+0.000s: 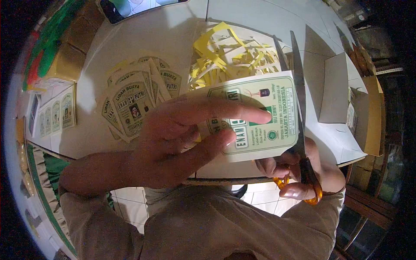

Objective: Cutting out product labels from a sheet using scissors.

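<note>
My left hand [169,130] pinches a printed paper label [276,126] between thumb and fingers, above the table. The label is pale green, with a small picture and writing on it, and is turned sideways. My right hand [326,175] grips a pair of scissors [299,74] by amber plastic handles. The blades point away from me and stand apart. One runs along the label's right edge; the other is partly hidden behind the label. Left of it, cut labels of the same kind [133,104] lie in an overlapping pile, partly covered by my left hand.
Yellow and white paper offcuts [234,55] are heaped beyond the label. An open cardboard box [338,87] stands at the right. At the far edge lies a phone [130,9] with a lit screen. A brown carton [66,61] and a sheet of labels [58,110] are at the left.
</note>
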{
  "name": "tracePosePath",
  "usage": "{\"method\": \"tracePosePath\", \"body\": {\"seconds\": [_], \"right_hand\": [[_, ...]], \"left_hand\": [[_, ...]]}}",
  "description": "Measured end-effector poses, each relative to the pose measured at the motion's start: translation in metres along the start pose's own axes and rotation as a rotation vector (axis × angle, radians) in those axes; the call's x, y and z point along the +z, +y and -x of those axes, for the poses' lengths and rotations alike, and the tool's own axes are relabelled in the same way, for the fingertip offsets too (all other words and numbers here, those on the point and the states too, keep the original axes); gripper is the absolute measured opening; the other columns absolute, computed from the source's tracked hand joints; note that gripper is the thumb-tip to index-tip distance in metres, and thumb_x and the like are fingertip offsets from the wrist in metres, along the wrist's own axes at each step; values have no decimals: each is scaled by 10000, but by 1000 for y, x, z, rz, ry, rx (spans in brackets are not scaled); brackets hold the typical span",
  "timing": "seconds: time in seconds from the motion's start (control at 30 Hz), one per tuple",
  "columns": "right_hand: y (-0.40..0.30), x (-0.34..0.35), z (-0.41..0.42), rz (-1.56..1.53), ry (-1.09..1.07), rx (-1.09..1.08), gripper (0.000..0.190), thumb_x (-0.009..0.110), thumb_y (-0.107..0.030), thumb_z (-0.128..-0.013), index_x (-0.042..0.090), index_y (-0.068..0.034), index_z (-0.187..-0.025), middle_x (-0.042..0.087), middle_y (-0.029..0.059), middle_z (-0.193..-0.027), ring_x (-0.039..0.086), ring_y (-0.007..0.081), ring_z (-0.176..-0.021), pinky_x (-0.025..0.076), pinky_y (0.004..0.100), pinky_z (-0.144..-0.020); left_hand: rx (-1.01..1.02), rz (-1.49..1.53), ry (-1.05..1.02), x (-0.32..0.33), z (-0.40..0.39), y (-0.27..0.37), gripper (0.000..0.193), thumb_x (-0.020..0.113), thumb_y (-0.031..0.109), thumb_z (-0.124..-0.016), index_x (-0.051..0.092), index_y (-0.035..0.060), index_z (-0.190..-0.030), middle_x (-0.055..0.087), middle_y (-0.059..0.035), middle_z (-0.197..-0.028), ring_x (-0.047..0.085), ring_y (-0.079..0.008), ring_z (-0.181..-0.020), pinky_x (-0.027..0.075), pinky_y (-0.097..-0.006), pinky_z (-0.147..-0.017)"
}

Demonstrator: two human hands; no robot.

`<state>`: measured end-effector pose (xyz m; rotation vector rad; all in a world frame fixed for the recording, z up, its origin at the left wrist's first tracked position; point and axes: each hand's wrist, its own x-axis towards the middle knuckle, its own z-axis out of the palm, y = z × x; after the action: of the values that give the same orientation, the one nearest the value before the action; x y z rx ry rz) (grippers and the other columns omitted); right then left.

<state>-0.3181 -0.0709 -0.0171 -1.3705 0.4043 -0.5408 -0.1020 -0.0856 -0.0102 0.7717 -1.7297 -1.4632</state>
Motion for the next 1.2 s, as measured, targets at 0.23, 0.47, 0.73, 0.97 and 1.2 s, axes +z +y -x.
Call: {"method": "tracePosePath", "body": {"seconds": [0.23,0.47,0.73,0.97,1.2], "right_hand": [[-3,6,-2,-131,176,90,415,586,-232,-639,375,50,-857,319,1,-558,298,97,-486,229,225,-465],[3,-1,1,-124,43,26,325,612,-1,-638,311,-56,-747,316,-15,-628,277,54,-537,227,191,-500],[2,2,-1,-146,61,-8,340,601,31,-636,289,-61,-735,303,-18,-615,273,52,-540,217,186,-493],[4,2,-2,-120,64,-40,349,608,15,-637,283,-65,-735,290,-21,-597,266,59,-525,213,191,-483],[1,0,-1,-116,49,58,358,628,-6,-627,291,-72,-727,283,-28,-593,257,54,-515,203,195,-466]], "left_hand": [[15,116,49,-1,1,-1,304,421,235,-805,507,4,-983,499,-134,-999,463,-209,-959,341,-323,-845],[68,40,74,-2,-1,-2,308,434,248,-796,493,7,-979,500,-119,-977,457,-199,-960,342,-318,-839],[108,-145,87,-5,-1,0,313,519,184,-734,474,22,-998,517,-101,-949,476,-187,-927,347,-312,-832],[115,-117,112,-6,-1,-3,315,536,166,-719,480,21,-994,520,-109,-949,487,-189,-911,356,-315,-821],[175,-255,112,-9,-2,-2,346,600,118,-689,479,10,-995,522,-109,-919,525,-196,-844,440,-302,-726]]}}
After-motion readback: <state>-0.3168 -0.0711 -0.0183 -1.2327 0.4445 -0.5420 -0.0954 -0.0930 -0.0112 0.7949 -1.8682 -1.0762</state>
